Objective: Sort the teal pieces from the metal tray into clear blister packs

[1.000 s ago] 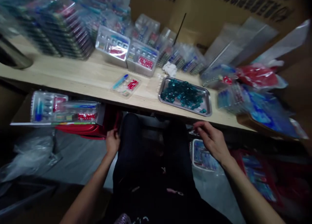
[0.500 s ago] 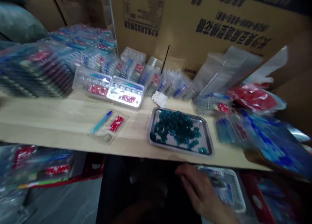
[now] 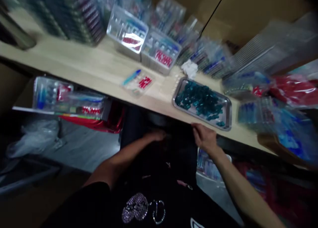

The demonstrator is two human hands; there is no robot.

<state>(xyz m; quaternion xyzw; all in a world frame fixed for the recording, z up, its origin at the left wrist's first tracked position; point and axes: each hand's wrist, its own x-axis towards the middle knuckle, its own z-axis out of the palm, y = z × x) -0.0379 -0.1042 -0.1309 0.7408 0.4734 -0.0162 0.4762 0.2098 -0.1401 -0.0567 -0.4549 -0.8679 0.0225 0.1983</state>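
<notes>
Hands apart, left hand [image 3: 156, 134] over the lap [image 3: 159, 165], right hand [image 3: 205, 137] at the bench edge [image 3: 149, 109] below a steel tray [image 3: 202, 116].

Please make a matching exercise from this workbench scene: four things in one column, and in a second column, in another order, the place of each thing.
Things
1. Teal beads
2. Crumpled white tissue
3. Right hand
4. Small clear pack with a red label

Places
A. On the table, left of the tray
B. In the metal tray
C. At the table's front edge
D. Just behind the tray

Right pairs: 1-B, 2-D, 3-C, 4-A
</notes>
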